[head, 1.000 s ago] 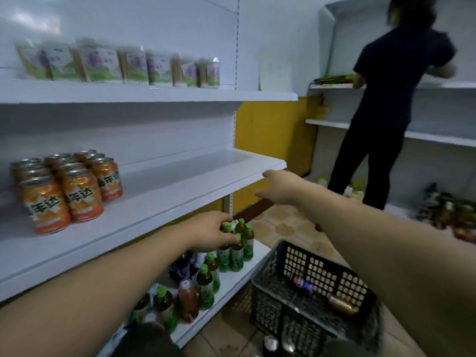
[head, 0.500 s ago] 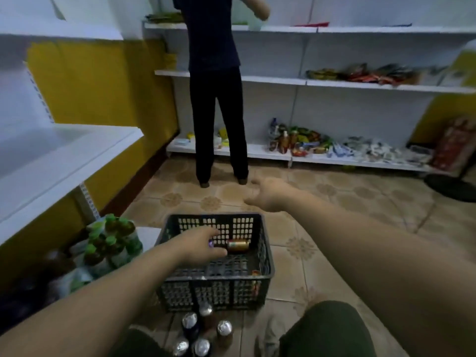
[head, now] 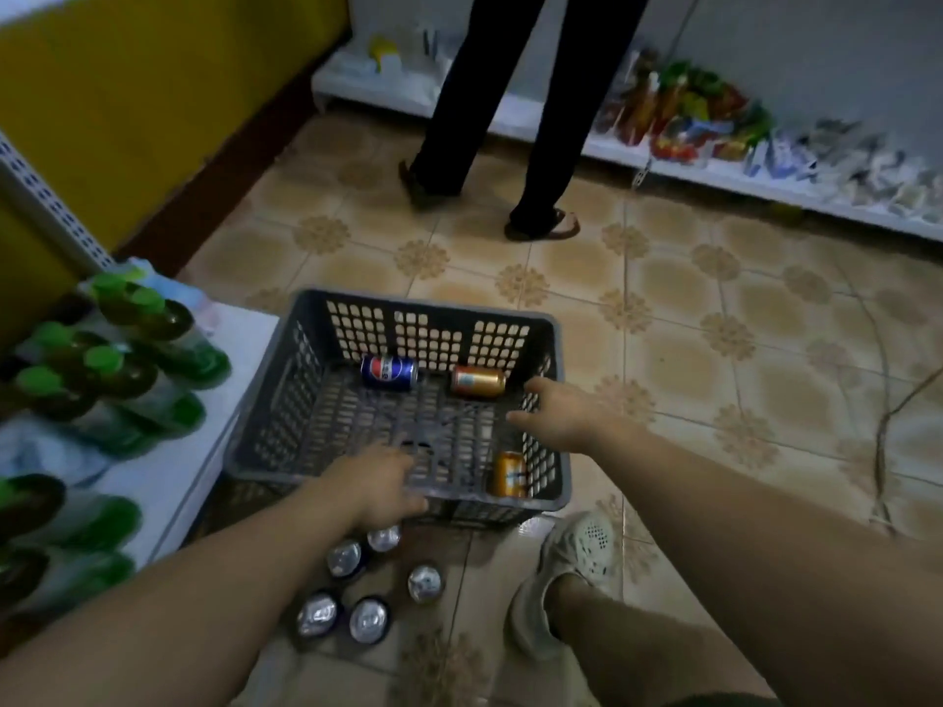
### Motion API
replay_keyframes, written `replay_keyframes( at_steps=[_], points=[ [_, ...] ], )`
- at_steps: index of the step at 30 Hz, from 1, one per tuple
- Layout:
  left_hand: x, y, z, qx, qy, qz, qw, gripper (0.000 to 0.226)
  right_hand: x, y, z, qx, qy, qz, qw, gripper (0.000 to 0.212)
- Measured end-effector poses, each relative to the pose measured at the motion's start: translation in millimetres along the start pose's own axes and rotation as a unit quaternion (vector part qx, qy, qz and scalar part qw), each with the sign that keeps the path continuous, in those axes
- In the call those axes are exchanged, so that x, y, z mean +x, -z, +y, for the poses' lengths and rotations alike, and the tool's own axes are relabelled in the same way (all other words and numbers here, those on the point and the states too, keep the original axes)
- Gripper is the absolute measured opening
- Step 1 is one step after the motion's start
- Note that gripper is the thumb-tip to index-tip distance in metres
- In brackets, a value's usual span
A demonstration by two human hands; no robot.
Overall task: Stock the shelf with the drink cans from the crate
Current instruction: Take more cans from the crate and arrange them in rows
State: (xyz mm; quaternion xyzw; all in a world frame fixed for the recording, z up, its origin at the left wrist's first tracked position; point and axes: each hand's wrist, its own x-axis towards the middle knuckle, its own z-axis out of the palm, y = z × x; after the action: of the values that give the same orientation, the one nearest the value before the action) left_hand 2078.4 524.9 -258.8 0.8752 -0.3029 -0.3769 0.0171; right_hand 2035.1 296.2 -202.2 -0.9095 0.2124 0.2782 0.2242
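A dark grey crate [head: 306, 359] stands on the tiled floor. Inside it lie a blue cola can [head: 389, 372] at the far wall, an orange can [head: 477, 381] beside it and another orange can [head: 509, 474] in the near right corner. My left hand [head: 380, 482] hovers over the crate's near rim, fingers relaxed, holding nothing. Over the right wall of the crate, near the far orange can, my right hand [head: 564, 413] is held out with its fingers spread and empty.
Several upright cans [head: 367, 584] stand on the floor in front of the crate. Green-capped bottles [head: 117, 359] fill the low white shelf [head: 173, 472] at the left. Another person's legs [head: 510, 119] stand at the far shelf of packets [head: 684, 114]. My shoe [head: 571, 568] is right of the cans.
My view has swung from the can shelf down to the crate. Both hands have dropped toward the crate, the right one now over its right wall.
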Motion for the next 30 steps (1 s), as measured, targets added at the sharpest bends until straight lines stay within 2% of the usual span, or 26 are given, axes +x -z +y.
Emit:
replay_keyframes(
  at_steps=[6, 9, 12, 14, 16, 17, 18, 20, 23, 27, 28, 30],
  points=[
    [82.6, -53.9, -50.0, 0.133, -0.003, -0.034, 0.99, 0.082, 113.7, -82.5, 34.6, 0.005, -0.028, -0.077, 0.997, 0.055],
    [100.8, -71.0, -67.1, 0.183, -0.034, -0.035, 0.982, 0.081, 155.9, -123.6, 51.4, 0.003, -0.042, -0.108, 0.993, 0.057],
    [109.0, -81.7, -80.1, 0.154, -0.093, 0.046, 0.983, 0.082, 194.6, -161.9, 66.3, -0.037, -0.045, -0.128, 0.99, 0.057],
    [108.4, -81.3, -81.3, 0.146, -0.108, 0.084, 0.98, 0.093, 225.8, -194.1, 86.8, -0.051, -0.072, -0.139, 0.986, 0.075],
    [107.7, -81.6, -82.8, 0.149, -0.106, 0.081, 0.98, 0.109, 251.1, -225.0, 106.6, -0.048, -0.121, -0.154, 0.979, 0.098],
    [108.3, -82.2, -82.8, 0.148, -0.102, 0.08, 0.98, 0.113, 251.0, -228.3, 104.8, -0.05, -0.144, -0.156, 0.976, 0.103],
    [109.7, -82.0, -82.2, 0.152, -0.103, 0.083, 0.979, 0.114, 247.0, -226.0, 98.6, -0.056, -0.151, -0.144, 0.976, 0.102],
    [110.5, -82.4, -82.9, 0.16, -0.103, 0.082, 0.978, 0.103, 240.0, -218.6, 85.3, -0.045, -0.153, -0.12, 0.98, 0.087],
    [108.1, -80.5, -81.2, 0.162, -0.086, 0.064, 0.981, 0.09, 231.7, -209.8, 73.5, 0.015, -0.106, -0.1, 0.989, 0.063],
    [102.4, -75.2, -77.0, 0.152, -0.094, 0.078, 0.981, 0.081, 198.5, -190.8, 56.6, 0.102, -0.049, -0.062, 0.992, 0.047],
    [101.2, -72.3, -76.6, 0.138, -0.085, 0.063, 0.985, 0.079, 188.5, -182.1, 49.4, 0.139, -0.04, -0.045, 0.988, 0.046],
    [99.3, -65.6, -74.5, 0.106, -0.051, -0.015, 0.993, 0.079, 163.7, -157.8, 31.0, 0.221, -0.02, -0.002, 0.975, 0.048]
  ],
)
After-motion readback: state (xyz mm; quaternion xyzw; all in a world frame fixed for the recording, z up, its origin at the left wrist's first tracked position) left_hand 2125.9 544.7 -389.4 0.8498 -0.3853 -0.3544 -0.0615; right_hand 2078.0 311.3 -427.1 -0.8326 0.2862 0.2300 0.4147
